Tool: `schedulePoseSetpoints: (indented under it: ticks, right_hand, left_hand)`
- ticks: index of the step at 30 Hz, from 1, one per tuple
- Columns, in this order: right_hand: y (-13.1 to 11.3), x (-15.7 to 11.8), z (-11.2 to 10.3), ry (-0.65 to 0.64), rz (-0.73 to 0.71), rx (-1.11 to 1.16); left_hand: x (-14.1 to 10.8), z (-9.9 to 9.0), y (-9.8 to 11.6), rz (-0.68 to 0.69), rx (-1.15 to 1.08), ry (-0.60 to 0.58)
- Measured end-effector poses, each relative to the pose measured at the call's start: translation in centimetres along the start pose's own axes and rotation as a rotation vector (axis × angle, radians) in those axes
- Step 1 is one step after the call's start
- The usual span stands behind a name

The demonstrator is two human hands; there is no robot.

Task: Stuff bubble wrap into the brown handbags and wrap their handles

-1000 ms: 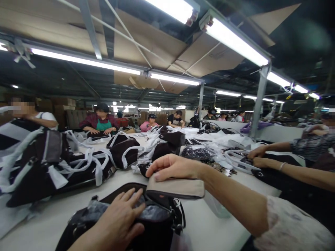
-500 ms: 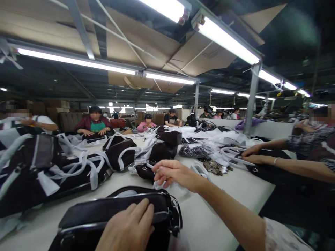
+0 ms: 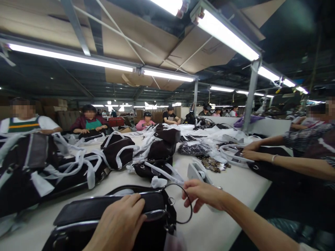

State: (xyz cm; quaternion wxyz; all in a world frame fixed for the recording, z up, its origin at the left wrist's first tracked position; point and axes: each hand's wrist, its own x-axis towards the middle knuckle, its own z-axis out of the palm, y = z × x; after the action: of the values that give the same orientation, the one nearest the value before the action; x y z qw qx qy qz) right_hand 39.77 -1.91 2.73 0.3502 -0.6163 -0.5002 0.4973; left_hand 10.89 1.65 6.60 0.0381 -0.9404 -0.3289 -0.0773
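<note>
A black handbag (image 3: 81, 209) with silver zippers lies on the pale table right in front of me. My left hand (image 3: 120, 218) rests over its top, with fingers curled around the upper edge near the zipper. Off the bag's right end bows a thin black cord loop (image 3: 192, 207), beside a small metal ring (image 3: 171, 201). My right hand (image 3: 204, 195) has its fingers closed on that loop, holding it away from the bag. A scrap of clear film (image 3: 175, 240) hangs at the bag's lower right corner.
Black bags with white-wrapped handles (image 3: 119, 153) pile up at left and centre. A grey-white device (image 3: 196, 172) stands behind my right hand, near loose metal pieces (image 3: 213, 164). At right, a co-worker's hands (image 3: 251, 151) work on another bag. Several people sit across the table.
My right hand has come down and to the right, from above the bag's far side to the black cord loop, which now bows outward. My left hand stays on the bag.
</note>
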Motion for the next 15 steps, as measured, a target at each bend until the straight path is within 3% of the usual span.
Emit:
schedulePoseSetpoints:
  ticks: [2, 6, 8, 11, 13, 15]
  right_hand:
    - [-0.5, 0.1, -0.2, 0.004, 0.003, -0.005]
    - [0.0, 0.5, 1.6, -0.163, 0.1, 0.096]
    - [-0.3, 0.1, 2.0, -0.119, 0.101, 0.119]
    - [-2.9, -1.4, 1.6, -0.002, -0.016, 0.193]
    - [-5.7, -2.6, 1.6, -0.105, -0.146, 0.328]
    - [-8.5, -3.5, 2.6, -0.226, -0.294, 0.346]
  left_hand:
    - [0.1, -0.4, 0.3, -0.009, -0.013, -0.025]
    - [0.3, -0.2, 0.2, -0.033, -0.003, -0.02]
    - [0.2, 0.2, -0.1, -0.028, -0.006, 0.01]
    - [0.1, 0.4, -0.5, 0.018, -0.094, 0.108]
    - [0.2, 0.4, -0.3, 0.068, -0.267, 0.197]
    - [0.6, 0.4, 0.4, 0.087, -0.566, 0.211]
